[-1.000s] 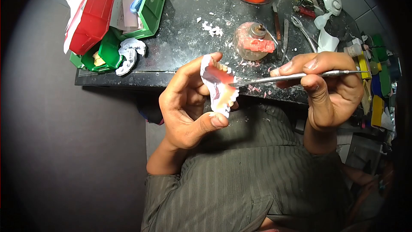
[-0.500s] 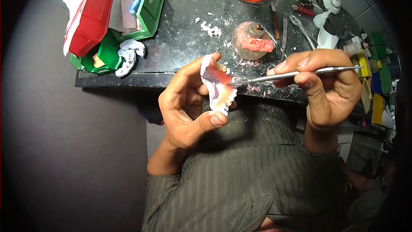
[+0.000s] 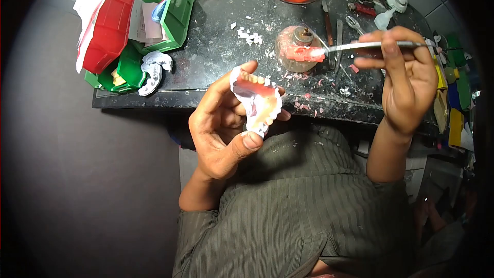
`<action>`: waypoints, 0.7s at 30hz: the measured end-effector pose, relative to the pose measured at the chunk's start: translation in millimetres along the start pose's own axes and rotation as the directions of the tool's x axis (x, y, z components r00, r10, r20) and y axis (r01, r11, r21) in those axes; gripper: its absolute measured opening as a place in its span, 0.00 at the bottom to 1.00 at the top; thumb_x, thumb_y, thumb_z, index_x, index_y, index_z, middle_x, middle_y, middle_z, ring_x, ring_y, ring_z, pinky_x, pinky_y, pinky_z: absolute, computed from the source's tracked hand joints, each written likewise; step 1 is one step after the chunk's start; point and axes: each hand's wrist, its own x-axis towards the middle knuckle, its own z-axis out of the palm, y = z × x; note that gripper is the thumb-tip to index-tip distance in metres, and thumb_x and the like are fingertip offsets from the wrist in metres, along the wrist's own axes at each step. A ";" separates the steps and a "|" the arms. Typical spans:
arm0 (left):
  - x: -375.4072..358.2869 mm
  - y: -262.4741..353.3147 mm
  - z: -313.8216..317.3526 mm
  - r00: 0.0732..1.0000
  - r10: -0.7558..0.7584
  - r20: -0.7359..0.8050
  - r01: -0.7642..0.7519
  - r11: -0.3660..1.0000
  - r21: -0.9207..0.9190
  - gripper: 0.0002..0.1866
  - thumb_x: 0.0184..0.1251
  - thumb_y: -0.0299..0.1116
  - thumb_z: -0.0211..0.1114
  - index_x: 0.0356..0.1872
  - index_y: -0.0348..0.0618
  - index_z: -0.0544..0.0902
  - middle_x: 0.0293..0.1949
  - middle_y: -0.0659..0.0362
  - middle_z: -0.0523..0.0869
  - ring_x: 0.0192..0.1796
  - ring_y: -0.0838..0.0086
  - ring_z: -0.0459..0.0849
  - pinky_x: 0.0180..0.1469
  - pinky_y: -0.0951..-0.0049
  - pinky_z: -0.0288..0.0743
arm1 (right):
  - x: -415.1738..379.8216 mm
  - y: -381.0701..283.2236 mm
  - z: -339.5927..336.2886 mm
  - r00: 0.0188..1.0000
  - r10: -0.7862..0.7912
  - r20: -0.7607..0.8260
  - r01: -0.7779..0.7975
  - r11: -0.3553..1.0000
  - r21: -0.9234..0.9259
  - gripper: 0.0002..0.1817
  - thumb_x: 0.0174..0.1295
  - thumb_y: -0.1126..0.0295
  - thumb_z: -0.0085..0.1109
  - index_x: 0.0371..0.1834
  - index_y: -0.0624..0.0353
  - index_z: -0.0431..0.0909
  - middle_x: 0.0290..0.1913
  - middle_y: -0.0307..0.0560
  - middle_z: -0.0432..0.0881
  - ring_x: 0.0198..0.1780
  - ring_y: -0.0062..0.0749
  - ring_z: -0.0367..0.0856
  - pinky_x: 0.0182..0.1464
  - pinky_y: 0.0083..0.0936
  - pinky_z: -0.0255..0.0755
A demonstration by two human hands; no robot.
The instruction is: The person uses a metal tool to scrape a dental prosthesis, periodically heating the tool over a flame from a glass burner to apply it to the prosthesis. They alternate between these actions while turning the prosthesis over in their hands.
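The shirt [image 3: 309, 201] is dark green (faintly striped), the wax [image 3: 306, 54] pinkish red.

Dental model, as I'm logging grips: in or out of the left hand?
In: the left hand holds the dental model between thumb and fingers.

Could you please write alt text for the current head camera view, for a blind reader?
A person's left hand holds a white dental model with pink lining; the right hand holds a slim metal tool, its tip by a red-pink block on a round glass burner. Pale scraps litter the black bench.
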 end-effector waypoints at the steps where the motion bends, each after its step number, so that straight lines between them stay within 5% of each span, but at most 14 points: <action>1: -0.3 -0.4 -0.1 1.000 -0.001 0.011 0.001 1.000 0.003 0.54 0.54 0.53 0.78 0.70 0.20 0.62 0.56 0.35 0.79 0.53 0.50 0.86 0.45 0.56 0.88 | -3.3 -6.6 1.6 0.992 -0.054 0.112 0.044 0.995 0.086 0.09 0.74 0.78 0.49 0.52 0.73 0.72 0.40 0.66 0.85 0.39 0.42 0.89 0.40 0.25 0.88; 6: -1.6 0.4 -3.6 0.996 -0.031 0.088 0.026 0.998 0.064 0.55 0.53 0.53 0.78 0.71 0.22 0.61 0.57 0.34 0.78 0.53 0.51 0.86 0.47 0.54 0.87 | -17.4 -28.3 20.7 0.985 -0.066 0.161 0.048 0.993 0.109 0.12 0.70 0.69 0.61 0.43 0.67 0.70 0.34 0.62 0.84 0.34 0.40 0.88 0.33 0.28 0.88; 14: -2.3 0.1 -0.5 0.999 -0.006 0.053 0.002 0.997 0.077 0.56 0.51 0.55 0.80 0.70 0.22 0.62 0.58 0.33 0.77 0.54 0.51 0.85 0.47 0.56 0.87 | -16.3 -30.4 24.0 0.980 -0.055 0.190 0.040 0.996 0.085 0.12 0.70 0.69 0.62 0.42 0.67 0.71 0.31 0.60 0.84 0.33 0.38 0.88 0.33 0.25 0.86; 16: -1.1 -0.1 -4.2 0.989 0.029 0.145 -0.020 0.998 -0.064 0.51 0.53 0.37 0.80 0.72 0.19 0.59 0.53 0.36 0.81 0.55 0.57 0.85 0.57 0.58 0.82 | -16.5 -29.6 24.6 0.981 -0.051 0.187 0.035 0.995 0.089 0.11 0.70 0.70 0.62 0.42 0.67 0.71 0.31 0.60 0.84 0.32 0.38 0.88 0.32 0.24 0.85; 21: -0.7 -0.2 -4.0 0.989 0.028 0.144 -0.019 0.998 -0.060 0.51 0.53 0.37 0.80 0.72 0.20 0.59 0.53 0.36 0.81 0.54 0.57 0.85 0.56 0.58 0.82 | -16.6 -31.0 25.4 0.983 -0.028 0.182 0.011 0.996 0.090 0.11 0.69 0.71 0.63 0.42 0.67 0.72 0.31 0.60 0.84 0.32 0.37 0.87 0.32 0.24 0.85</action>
